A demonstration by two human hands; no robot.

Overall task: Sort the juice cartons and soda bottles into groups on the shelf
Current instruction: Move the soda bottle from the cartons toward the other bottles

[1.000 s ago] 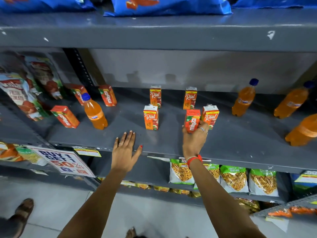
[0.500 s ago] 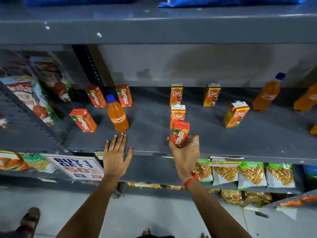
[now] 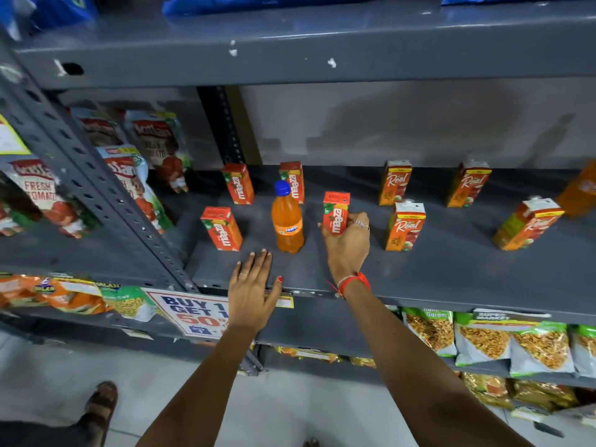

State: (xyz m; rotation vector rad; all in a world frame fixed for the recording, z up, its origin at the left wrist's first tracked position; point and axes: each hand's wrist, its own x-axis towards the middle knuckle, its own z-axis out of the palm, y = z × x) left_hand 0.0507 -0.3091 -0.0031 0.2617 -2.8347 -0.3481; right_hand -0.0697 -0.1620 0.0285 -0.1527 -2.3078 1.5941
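My right hand (image 3: 348, 243) grips a red Maaza juice carton (image 3: 335, 211), held upright just right of an orange soda bottle (image 3: 286, 217) with a blue cap. Three more Maaza cartons stand to the left: one in front (image 3: 222, 233), two behind (image 3: 238, 183) (image 3: 293, 181). To the right stand several orange Real cartons, such as one near my hand (image 3: 405, 225) and one at the back (image 3: 394, 182). My left hand (image 3: 253, 290) lies flat and open on the front edge of the grey shelf (image 3: 435, 272), holding nothing.
Another orange bottle (image 3: 580, 191) shows at the far right edge. Ketchup pouches (image 3: 135, 182) fill the bay to the left behind a perforated upright (image 3: 96, 188). A promo sign (image 3: 190, 311) hangs below. Snack packs (image 3: 483, 343) sit on the lower shelf. A sandalled foot (image 3: 100, 404) is on the floor.
My right hand has carried the Maaza carton leftward along the shelf, from among the Real cartons to beside the soda bottle. My left hand stayed flat on the shelf edge.
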